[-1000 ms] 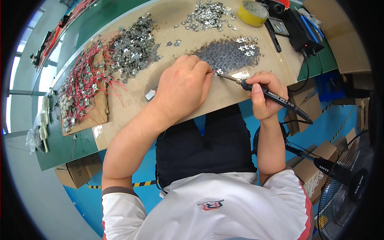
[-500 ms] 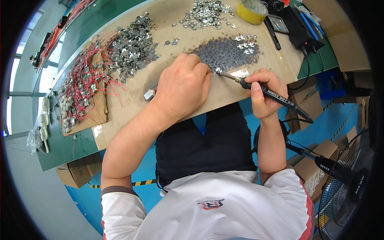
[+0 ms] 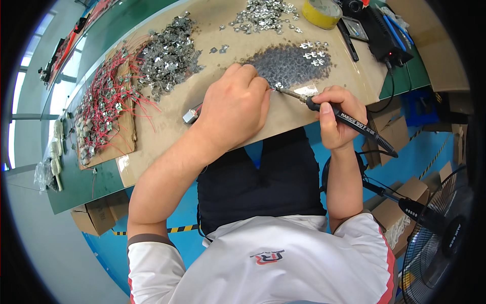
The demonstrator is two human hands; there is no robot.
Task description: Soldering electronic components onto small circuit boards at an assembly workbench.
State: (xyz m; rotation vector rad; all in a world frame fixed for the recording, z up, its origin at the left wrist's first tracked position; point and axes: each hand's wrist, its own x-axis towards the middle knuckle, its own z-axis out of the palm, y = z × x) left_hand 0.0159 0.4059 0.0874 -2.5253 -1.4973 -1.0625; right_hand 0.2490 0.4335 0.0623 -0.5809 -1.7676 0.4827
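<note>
My right hand (image 3: 340, 115) grips a black soldering iron (image 3: 362, 127) like a pen, its metal tip pointing left. The tip meets a small shiny metal piece (image 3: 279, 86) at the near edge of a dark, scorched patch (image 3: 288, 66) on the brown board. My left hand (image 3: 236, 109) is closed in a pinch beside that tip, with a thin red wire between thumb and fingers; the fingertips are partly hidden. A small silver block (image 3: 190, 116) with red wire sticks out under the left wrist.
Red-wired small parts (image 3: 104, 109) lie in a heap at left, beside a pile of metal tabs (image 3: 169, 55). Further metal pieces (image 3: 266, 15) and yellow tape (image 3: 322, 12) are at the back. A black soldering station (image 3: 389, 45) stands at right; a fan (image 3: 440, 233) is at lower right.
The silver block under my left wrist has turned slightly. Both hands keep nearly the same place, and the iron's tip remains at the small metal piece.
</note>
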